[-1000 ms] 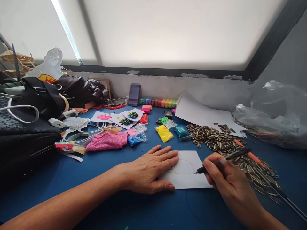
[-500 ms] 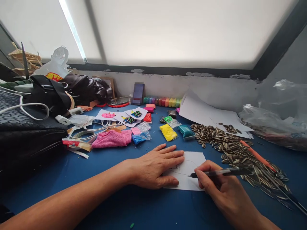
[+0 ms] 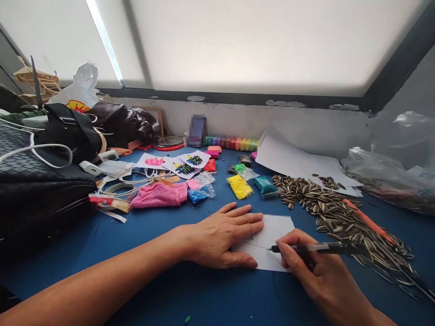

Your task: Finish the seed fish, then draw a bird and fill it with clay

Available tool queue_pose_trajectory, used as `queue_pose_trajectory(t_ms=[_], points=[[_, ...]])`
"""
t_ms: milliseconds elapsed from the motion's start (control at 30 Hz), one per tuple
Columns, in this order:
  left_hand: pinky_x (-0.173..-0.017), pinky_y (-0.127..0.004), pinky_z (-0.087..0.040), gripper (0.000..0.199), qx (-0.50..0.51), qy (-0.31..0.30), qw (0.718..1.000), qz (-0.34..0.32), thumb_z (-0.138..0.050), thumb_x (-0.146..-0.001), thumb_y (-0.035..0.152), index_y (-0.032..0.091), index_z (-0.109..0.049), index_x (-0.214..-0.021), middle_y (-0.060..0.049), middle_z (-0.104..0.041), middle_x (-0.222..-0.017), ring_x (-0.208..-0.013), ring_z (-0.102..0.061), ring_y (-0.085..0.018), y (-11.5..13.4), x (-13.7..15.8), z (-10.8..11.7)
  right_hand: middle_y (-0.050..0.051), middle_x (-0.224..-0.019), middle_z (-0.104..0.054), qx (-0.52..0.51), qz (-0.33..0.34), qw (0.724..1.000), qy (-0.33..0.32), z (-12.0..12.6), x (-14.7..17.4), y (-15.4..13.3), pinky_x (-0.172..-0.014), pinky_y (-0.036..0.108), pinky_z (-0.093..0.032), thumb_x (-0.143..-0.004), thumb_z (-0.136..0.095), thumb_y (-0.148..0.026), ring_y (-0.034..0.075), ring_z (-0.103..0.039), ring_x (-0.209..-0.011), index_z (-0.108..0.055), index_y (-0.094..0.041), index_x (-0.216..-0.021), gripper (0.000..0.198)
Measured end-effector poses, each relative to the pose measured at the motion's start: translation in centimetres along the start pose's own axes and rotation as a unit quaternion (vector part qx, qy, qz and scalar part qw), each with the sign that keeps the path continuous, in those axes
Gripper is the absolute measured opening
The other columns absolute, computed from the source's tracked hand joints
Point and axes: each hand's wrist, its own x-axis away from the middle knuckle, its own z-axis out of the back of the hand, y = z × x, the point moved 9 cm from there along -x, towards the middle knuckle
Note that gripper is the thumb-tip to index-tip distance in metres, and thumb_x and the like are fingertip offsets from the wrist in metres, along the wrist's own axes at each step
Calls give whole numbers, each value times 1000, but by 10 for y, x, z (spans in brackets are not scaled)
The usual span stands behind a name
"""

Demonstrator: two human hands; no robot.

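A small sheet of white paper [image 3: 272, 260] lies on the blue table, bearing thin drawn lines, among them a curved outline. My left hand [image 3: 227, 235] rests flat on the sheet's left part with the fingers stretched out, covering some of the drawing. In my right hand [image 3: 312, 262] is a black pen with a clear barrel [image 3: 316, 247], gripped near its point. The pen's tip meets or nearly meets the paper at the drawn line; I cannot tell which.
Right of the paper spreads a heap of striped sunflower seeds [image 3: 326, 206] with an orange tool [image 3: 369, 222] on it. Beyond lie yellow [image 3: 239, 186] and teal clay packets [image 3: 265, 185]. A pink cloth [image 3: 159, 195], decorated paper cards [image 3: 185, 168] and a black bag [image 3: 44, 190] are on the left.
The view has shifted slightly. Both hands keep nearly the same places on the paper, and the pen stays at about the same spot on the drawn line.
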Motion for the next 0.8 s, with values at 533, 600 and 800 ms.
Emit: queue_pose_trajectory(t_ms=[533, 600, 800], points=[[-122, -53, -9, 75, -10, 1, 1000, -8, -52, -92, 57, 23, -27, -154, -5, -24, -160, -150, -12, -31, 2, -1, 0, -5, -64, -52, 12, 10, 1000, -20, -2, 2, 1, -48, 24, -39, -98, -47, -36, 12, -48, -52, -59, -26, -81, 23], [-122, -53, -9, 75, -10, -2, 1000, -7, -52, -92, 57, 22, -27, -154, -5, -23, -160, -150, -12, -31, 2, -1, 0, -5, -63, -52, 10, 11, 1000, -21, -2, 2, 0, -48, 24, -39, -98, -47, -36, 13, -49, -52, -59, -26, -81, 23], [-121, -55, -6, 75, -3, -8, 1000, -13, -52, -93, 55, 21, -25, -155, -6, -24, -160, -150, -10, -31, 2, -2, 1, -5, -60, -51, 16, 8, 1000, 0, 3, 1, -6, -43, 24, -36, -97, -47, -37, 12, -45, -48, -59, -26, -77, 26]])
